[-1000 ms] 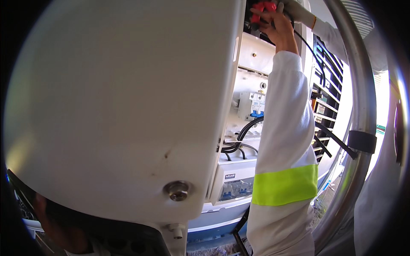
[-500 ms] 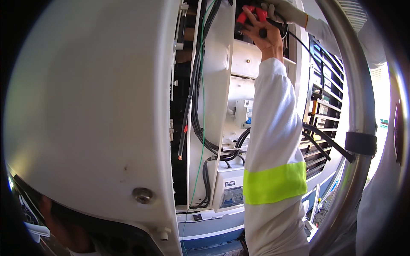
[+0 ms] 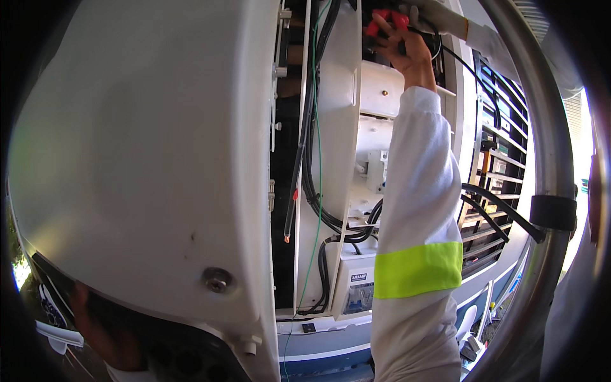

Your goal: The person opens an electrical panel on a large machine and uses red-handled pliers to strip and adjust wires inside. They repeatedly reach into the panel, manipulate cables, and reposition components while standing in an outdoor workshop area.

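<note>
My right hand (image 3: pixel 407 51) is raised into the top of an open white cabinet, fingers curled on a red fitting (image 3: pixel 398 19) with dark parts, whose exact form I cannot make out. A co-worker's gloved hand (image 3: pixel 436 19) reaches in from the right beside it, near black cables (image 3: pixel 326 248). My left hand (image 3: pixel 92 312) is low at the left, in shadow at the lower edge of a large white door (image 3: pixel 140 146); its fingers are mostly hidden. Inside the cabinet are a thin green wire (image 3: pixel 318 159), a breaker (image 3: pixel 375 169) and a lower white box (image 3: pixel 350 267).
A curved metal tube (image 3: pixel 550 159) with a black band (image 3: pixel 552 212) runs down the right side. A slatted panel (image 3: pixel 503 159) stands behind it, with loose black cables (image 3: pixel 515 219) across it. The co-worker's white sleeve is at the upper right.
Compared with a second ago, the door's edge has moved left, uncovering cable runs and the green wire. My view has shifted slightly; my right hand stays up at the red fitting.
</note>
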The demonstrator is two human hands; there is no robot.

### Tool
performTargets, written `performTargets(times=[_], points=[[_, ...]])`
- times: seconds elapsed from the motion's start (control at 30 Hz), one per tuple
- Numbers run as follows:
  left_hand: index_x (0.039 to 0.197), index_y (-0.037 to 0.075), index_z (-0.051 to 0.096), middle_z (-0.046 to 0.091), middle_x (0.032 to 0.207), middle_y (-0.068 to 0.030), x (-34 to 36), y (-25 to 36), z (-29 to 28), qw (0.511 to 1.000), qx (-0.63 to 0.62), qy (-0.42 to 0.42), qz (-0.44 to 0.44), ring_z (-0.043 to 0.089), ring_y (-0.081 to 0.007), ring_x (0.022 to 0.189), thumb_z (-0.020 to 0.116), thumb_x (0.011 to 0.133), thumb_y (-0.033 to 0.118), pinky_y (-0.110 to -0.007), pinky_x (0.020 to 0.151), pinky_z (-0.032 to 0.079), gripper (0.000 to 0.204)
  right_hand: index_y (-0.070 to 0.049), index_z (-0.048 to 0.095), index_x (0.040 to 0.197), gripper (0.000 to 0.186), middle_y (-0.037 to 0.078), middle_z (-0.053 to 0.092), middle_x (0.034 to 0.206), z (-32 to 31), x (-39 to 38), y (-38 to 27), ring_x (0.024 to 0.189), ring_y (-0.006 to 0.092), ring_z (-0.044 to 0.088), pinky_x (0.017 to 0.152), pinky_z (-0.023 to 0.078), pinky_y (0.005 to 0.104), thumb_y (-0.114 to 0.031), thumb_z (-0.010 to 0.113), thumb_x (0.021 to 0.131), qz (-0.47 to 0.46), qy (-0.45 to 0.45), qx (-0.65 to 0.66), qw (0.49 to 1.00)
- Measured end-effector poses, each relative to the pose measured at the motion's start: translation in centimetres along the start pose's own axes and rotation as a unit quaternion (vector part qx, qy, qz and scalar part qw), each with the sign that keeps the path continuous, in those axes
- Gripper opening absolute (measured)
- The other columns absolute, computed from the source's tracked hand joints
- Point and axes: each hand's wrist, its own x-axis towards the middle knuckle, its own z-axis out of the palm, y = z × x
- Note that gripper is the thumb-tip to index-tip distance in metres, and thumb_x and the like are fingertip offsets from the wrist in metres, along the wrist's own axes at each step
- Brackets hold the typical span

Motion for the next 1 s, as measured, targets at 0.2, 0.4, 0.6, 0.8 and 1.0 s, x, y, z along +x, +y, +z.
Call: performTargets(times=[0.2, 0.4, 0.6, 0.8, 1.0], points=[[0.126, 0.0, 0.057, 0.065, 0.115, -0.0109, 0.3, -1.0, 1.4, 0.996, -0.02, 0.079, 0.024, 0.06, -0.0236, 0.108, 0.053, 0.102, 0.029, -0.038, 0.096, 0.047, 0.038, 0.012, 0.054, 0.107, 0.032, 0.021, 0.066, 0.116, 0.3, 0.4, 1.0, 0.095, 0.037, 0.064, 0.091, 0.057, 0.0593, 0.012, 0.046, 0.076, 0.022, 0.088, 0.02, 0.996], [0.126, 0.0, 0.057, 0.063, 0.115, -0.0097, 0.8, -1.6, 1.1, 0.994, 0.059, 0.06, 0.065, 0.059, -0.022, 0.108, 0.051, 0.102, 0.03, -0.036, 0.095, 0.046, 0.039, 0.01, 0.062, 0.087, 0.013, 0.018, 0.064, 0.106, 0.1, 1.4, 1.2, 0.097, 0.0338, 0.063, 0.087, 0.062, 0.0513, 0.014, 0.056, 0.076, 0.027, 0.182, -0.016, 0.983], [0.126, 0.0, 0.054, 0.062, 0.116, -0.0106, 0.3, -1.7, 1.0, 0.995, 0.045, 0.068, 0.057, 0.06, -0.0235, 0.107, 0.048, 0.103, 0.032, -0.038, 0.095, 0.047, 0.041, 0.01, 0.065, 0.093, 0.019, 0.017, 0.063, 0.106, 0.9, 1.1, 1.1, 0.1, 0.0338, 0.062, 0.085, 0.062, 0.0471, 0.013, 0.057, 0.076, 0.03, 0.18, -0.048, 0.982], [0.129, 0.0, 0.053, 0.061, 0.12, -0.0116, 0.3, -1.7, 1.0, 0.985, 0.066, 0.131, 0.09, 0.059, -0.0248, 0.111, 0.047, 0.103, 0.035, -0.038, 0.095, 0.047, 0.044, 0.008, 0.059, 0.111, 0.039, 0.017, 0.066, 0.116, 1.1, 1.2, 1.1, 0.101, 0.0357, 0.064, 0.089, 0.058, 0.0473, 0.012, 0.054, 0.073, 0.026, 0.173, -0.03, 0.984], [0.133, 0.001, 0.053, 0.061, 0.122, -0.0098, 0.2, -1.1, 0.4, 0.991, 0.052, 0.113, 0.049, 0.058, -0.0203, 0.111, 0.044, 0.106, 0.028, -0.034, 0.096, 0.045, 0.039, 0.009, 0.053, 0.11, 0.036, 0.018, 0.065, 0.119, 0.7, 0.5, 0.6, 0.102, 0.0387, 0.066, 0.087, 0.06, 0.0514, 0.012, 0.052, 0.074, 0.029, 0.106, -0.021, 0.994]])
